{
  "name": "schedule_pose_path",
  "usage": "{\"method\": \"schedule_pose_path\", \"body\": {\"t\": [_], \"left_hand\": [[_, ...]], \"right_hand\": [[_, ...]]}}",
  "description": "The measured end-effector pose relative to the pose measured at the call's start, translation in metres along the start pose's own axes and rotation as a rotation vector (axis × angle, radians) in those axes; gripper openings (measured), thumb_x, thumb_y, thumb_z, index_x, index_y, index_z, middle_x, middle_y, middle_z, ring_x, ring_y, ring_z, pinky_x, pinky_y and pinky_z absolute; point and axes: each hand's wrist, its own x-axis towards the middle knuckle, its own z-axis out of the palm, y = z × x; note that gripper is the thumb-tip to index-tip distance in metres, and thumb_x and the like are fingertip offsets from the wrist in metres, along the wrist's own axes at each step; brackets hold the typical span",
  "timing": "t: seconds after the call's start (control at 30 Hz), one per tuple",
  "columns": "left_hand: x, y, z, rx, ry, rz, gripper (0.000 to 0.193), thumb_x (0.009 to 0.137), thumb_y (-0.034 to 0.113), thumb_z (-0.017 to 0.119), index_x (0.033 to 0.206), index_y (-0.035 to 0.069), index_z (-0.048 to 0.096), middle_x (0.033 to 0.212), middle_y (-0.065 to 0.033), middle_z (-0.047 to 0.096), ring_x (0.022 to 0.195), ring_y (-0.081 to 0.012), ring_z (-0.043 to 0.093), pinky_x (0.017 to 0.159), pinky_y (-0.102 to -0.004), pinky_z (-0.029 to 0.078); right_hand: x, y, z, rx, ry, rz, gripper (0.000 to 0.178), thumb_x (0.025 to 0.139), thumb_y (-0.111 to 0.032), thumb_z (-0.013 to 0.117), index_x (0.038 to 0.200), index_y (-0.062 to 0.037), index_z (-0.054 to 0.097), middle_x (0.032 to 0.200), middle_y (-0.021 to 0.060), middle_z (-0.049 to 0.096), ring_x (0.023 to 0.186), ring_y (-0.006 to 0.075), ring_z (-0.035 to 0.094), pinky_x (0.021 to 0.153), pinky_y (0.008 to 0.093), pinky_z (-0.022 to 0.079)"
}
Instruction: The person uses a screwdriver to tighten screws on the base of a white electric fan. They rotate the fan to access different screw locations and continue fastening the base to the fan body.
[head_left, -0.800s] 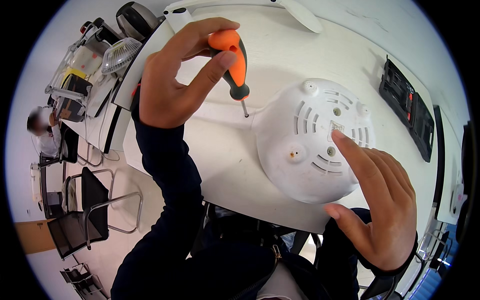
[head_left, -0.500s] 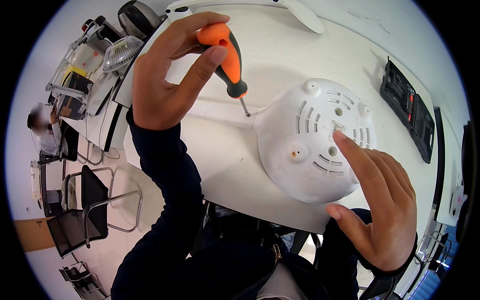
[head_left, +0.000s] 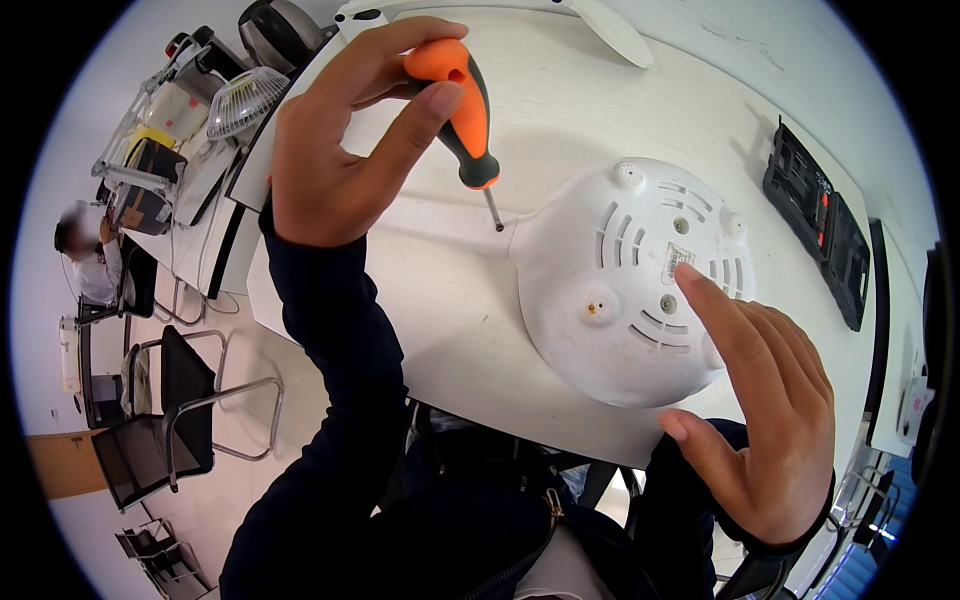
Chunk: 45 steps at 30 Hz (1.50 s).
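"Edges?"

"The white table [head_left: 570, 95] ends just near of the round slotted housing [head_left: 632, 285]; tabletop runs right to the black tool case [head_left: 822, 235]."

"Fingers?"

"Left hand [head_left: 330, 170] pinches the screwdriver [head_left: 467, 122], tip at the housing's narrow arm [head_left: 440, 226]. Right hand [head_left: 775, 415] spreads wide over the near-right rim; contact, I can't tell."

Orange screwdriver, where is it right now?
In the head view, the orange screwdriver is in the left hand, left of the white round body, its tip at the narrow neck.
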Motion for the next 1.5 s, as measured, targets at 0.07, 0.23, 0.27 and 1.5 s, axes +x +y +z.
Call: {"method": "schedule_pose_path", "body": {"t": [0.07, 0.23, 0.27, 1.5], "left_hand": [[0.001, -0.001, 0.002, -0.005, -0.012, 0.010, 0.033, 0.089, 0.021, 0.056, 0.117, 0.002, 0.054, 0.099, -0.0156, 0.066, 0.093, -0.0246, 0.065, 0.087, -0.0336, 0.049], [0.002, -0.002, 0.005, 0.035, -0.044, -0.001, 0.032, 0.089, 0.022, 0.056, 0.116, 0.004, 0.055, 0.096, -0.0156, 0.066, 0.093, -0.0248, 0.065, 0.087, -0.0336, 0.049], [0.002, -0.002, 0.005, 0.035, -0.046, -0.002, 0.032, 0.089, 0.022, 0.056, 0.116, 0.004, 0.055, 0.096, -0.0155, 0.067, 0.093, -0.0249, 0.065, 0.087, -0.0337, 0.048], [-0.001, -0.009, 0.001, -0.041, -0.050, -0.006, 0.031, 0.080, 0.025, 0.069, 0.107, 0.011, 0.062, 0.087, -0.0046, 0.065, 0.068, -0.0148, 0.060, 0.068, -0.0240, 0.048]], "right_hand": [[0.000, 0.000, 0.000, 0.006, -0.004, -0.002, 0.063, 0.076, -0.041, 0.064, 0.123, -0.0006, 0.051, 0.111, 0.0177, 0.061, 0.097, 0.0338, 0.059, 0.086, 0.0428, 0.046], [-0.001, 0.001, -0.002, 0.015, -0.003, -0.001, 0.063, 0.077, -0.041, 0.064, 0.123, -0.0003, 0.051, 0.112, 0.0178, 0.060, 0.098, 0.0338, 0.059, 0.086, 0.0427, 0.046], [-0.001, 0.001, -0.002, 0.013, -0.002, -0.001, 0.063, 0.077, -0.041, 0.063, 0.123, -0.0002, 0.051, 0.112, 0.0178, 0.060, 0.098, 0.0338, 0.059, 0.086, 0.0427, 0.046], [0.001, 0.000, 0.001, -0.015, -0.008, -0.003, 0.059, 0.079, -0.038, 0.064, 0.124, -0.0030, 0.051, 0.110, 0.0179, 0.061, 0.096, 0.0334, 0.060, 0.085, 0.0426, 0.046]]}}
